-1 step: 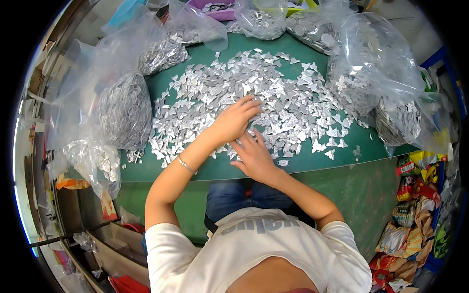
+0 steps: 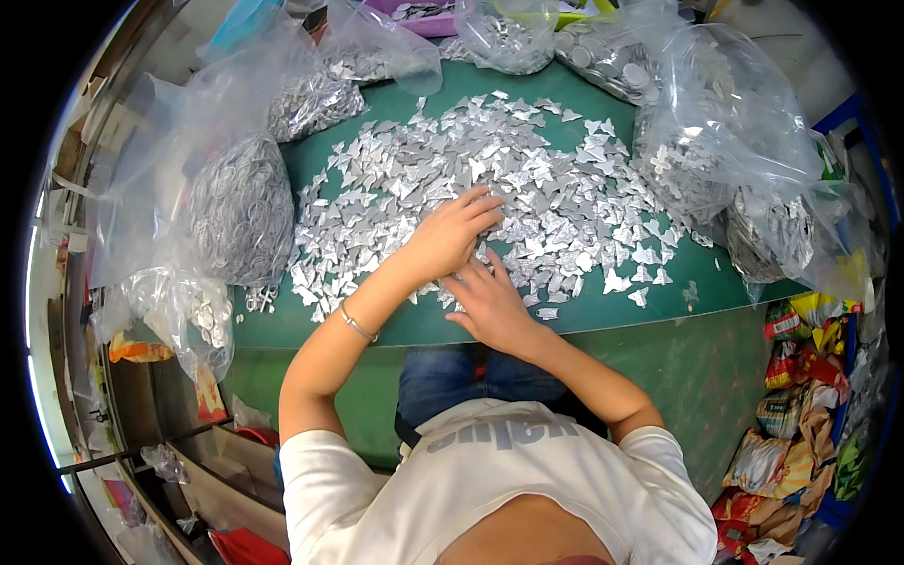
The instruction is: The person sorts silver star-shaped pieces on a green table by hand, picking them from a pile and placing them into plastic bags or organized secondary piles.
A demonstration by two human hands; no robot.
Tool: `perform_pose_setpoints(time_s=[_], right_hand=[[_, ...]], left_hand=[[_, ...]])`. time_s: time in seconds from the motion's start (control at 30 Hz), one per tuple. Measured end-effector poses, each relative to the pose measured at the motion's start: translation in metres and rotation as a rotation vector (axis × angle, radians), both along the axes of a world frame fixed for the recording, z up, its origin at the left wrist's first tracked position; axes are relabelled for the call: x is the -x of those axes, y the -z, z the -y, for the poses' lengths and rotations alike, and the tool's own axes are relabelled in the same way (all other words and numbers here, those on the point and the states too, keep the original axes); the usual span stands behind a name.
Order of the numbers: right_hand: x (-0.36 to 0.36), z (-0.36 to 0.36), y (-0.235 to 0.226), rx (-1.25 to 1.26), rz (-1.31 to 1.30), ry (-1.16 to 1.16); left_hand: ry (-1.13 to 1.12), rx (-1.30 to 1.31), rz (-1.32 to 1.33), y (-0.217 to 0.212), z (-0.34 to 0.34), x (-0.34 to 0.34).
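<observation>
A wide spread of small, flat silver metal pieces, cut in a winged shape, covers the middle of the green table. My left hand lies palm down on them, its fingers stretched to the right and slightly apart. Just nearer to me, my right hand rests at the near side of the spread, fingers apart and thumb out to the left. Its fingertips come close to or under my left palm; whether the hands touch is unclear. Nothing held shows in either hand. A silver bangle circles my left wrist.
Clear plastic bags of metal parts ring the table: a bag of grey rings at left, a bag of discs behind, a bag of small parts at right. A purple bin stands behind. Colourful packets fill the lower right.
</observation>
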State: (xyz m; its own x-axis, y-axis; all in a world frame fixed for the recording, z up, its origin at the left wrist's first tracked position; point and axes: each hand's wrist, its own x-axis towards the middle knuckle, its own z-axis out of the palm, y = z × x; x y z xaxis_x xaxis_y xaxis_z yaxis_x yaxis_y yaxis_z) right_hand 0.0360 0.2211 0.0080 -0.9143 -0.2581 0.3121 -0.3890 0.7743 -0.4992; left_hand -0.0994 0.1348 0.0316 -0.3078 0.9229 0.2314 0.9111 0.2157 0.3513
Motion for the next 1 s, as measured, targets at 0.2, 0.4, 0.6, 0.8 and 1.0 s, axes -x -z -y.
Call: perform_pose_setpoints(time_s=[0.2,0.4,0.6,0.8,1.0], right_hand=[[-0.013,-0.036,-0.009,0.016,-0.128,-0.04],[-0.008,-0.112,-0.018,-0.008,-0.125,0.499],[0.026,-0.104,-0.009,-0.194,0.047,0.457],[0.004,-0.093,-0.016,-0.237,0.087,0.22],[0.019,-0.114,-0.019,0.137,0.135,0.107]], left_hand=[[-0.122,0.011,0.036,-0.011,0.036,-0.026],[-0.255,-0.135,0.084,0.001,0.045,-0.044],[-0.362,0.009,-0.081,0.012,0.006,-0.031],[-0.231,0.096,-0.057,0.007,0.028,-0.047],[-0.236,-0.037,0.178,0.007,0.052,-0.058]])
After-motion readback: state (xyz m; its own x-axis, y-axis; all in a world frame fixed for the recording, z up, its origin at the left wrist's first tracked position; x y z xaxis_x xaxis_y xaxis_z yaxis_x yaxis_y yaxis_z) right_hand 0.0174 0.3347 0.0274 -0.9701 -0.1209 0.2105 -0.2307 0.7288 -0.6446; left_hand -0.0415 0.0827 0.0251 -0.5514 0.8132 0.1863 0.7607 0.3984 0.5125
